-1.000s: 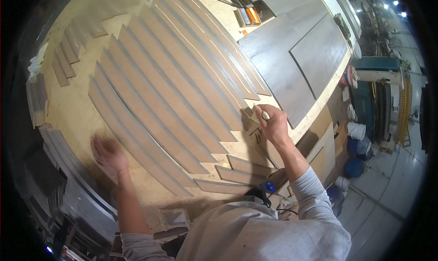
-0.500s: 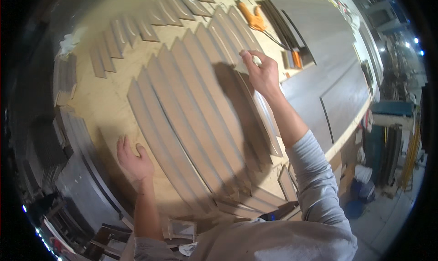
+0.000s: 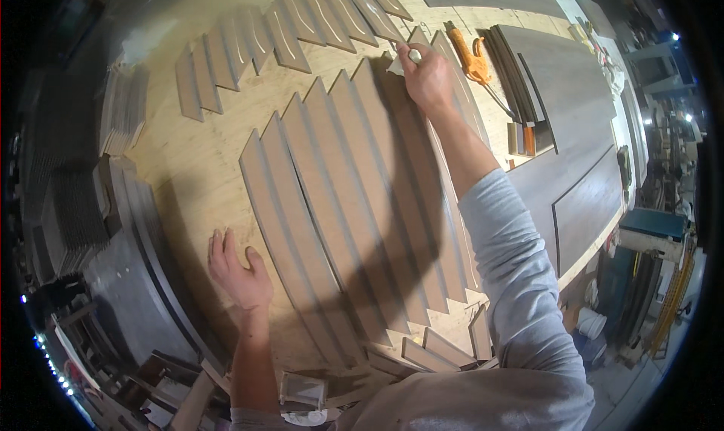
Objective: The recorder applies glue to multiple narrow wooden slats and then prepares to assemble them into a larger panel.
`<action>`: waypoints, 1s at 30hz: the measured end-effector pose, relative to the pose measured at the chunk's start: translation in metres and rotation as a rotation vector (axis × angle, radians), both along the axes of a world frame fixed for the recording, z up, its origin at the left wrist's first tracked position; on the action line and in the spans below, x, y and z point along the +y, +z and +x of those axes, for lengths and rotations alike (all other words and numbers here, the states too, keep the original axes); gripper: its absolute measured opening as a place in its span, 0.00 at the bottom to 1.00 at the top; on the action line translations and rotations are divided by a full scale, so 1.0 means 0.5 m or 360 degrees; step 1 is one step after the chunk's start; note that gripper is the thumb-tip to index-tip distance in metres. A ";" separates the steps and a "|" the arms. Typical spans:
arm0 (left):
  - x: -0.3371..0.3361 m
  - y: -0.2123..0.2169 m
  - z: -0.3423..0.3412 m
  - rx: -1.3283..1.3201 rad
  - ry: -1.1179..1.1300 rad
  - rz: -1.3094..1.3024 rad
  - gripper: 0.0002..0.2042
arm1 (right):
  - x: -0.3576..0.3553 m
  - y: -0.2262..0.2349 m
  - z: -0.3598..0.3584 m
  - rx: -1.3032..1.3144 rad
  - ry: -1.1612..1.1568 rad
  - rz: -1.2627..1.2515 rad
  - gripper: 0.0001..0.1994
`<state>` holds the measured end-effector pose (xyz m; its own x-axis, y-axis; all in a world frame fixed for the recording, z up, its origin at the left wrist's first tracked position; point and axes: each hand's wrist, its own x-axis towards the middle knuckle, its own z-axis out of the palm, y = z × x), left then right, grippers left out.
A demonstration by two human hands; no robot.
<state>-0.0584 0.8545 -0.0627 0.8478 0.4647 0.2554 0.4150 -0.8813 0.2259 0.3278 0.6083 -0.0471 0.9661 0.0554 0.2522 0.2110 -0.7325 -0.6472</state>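
Several long curved wooden slats (image 3: 347, 205) lie side by side on a plywood table (image 3: 196, 159). My right hand (image 3: 426, 76) reaches to their far ends and is closed on a small pale piece (image 3: 400, 61), a cloth or pad, pressed against the tip of a slat. My left hand (image 3: 237, 273) rests flat on the plywood with fingers spread, just left of the outermost slat, holding nothing.
Shorter curved slats (image 3: 302, 20) lie in a row at the far side. An orange-handled tool (image 3: 471, 58) and dark grey panels (image 3: 573, 129) lie to the right. Stacks of grey pieces (image 3: 75, 212) sit at the left edge. Small offcuts (image 3: 422, 352) lie near me.
My right hand has travelled from the near ends of the slats up along them to their far tips. My left hand has stayed on the plywood at the left.
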 end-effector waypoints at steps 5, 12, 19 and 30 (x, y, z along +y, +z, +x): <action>0.000 0.002 -0.002 0.0004 -0.0004 -0.0007 0.25 | -0.025 0.016 -0.051 0.0015 0.0028 0.0047 0.23; -0.005 -0.004 -0.003 -0.0025 0.0011 -0.0008 0.24 | -0.114 0.043 -0.196 0.0071 0.0057 -0.0004 0.19; 0.002 -0.012 -0.010 -0.0051 -0.0042 0.0034 0.23 | -0.186 0.089 -0.357 0.0347 -0.0020 -0.0002 0.15; 0.018 -0.041 -0.018 -0.0094 -0.0146 0.0182 0.22 | -0.326 0.097 -0.613 0.0484 -0.0082 -0.0064 0.11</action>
